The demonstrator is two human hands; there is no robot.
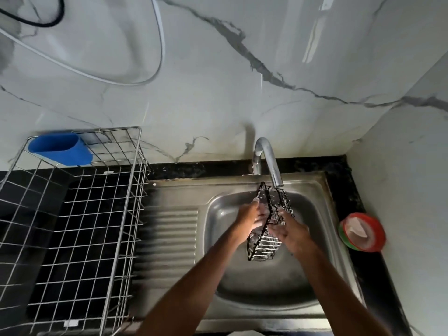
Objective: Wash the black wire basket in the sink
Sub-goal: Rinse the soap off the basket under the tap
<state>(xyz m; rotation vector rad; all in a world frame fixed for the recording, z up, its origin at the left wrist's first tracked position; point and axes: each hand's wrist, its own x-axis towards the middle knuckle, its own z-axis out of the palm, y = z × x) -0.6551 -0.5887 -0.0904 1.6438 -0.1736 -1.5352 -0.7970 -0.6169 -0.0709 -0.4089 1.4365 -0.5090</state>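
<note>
Black wire basket (266, 229) held up over the sink (322, 190), right under the tap (268, 158).

Left hand (249, 220) wrapped around the basket's left side, right hand (292, 230) gripping the right side, so both clamped on it, fingers partly lost in the wires. Basket tipped on end, top nearly touching the spout. Big steel dish rack (72, 214) off to the left with a blue cup (60, 149) hung on it, red and green tub (362, 232) on the black counter at right.
</note>
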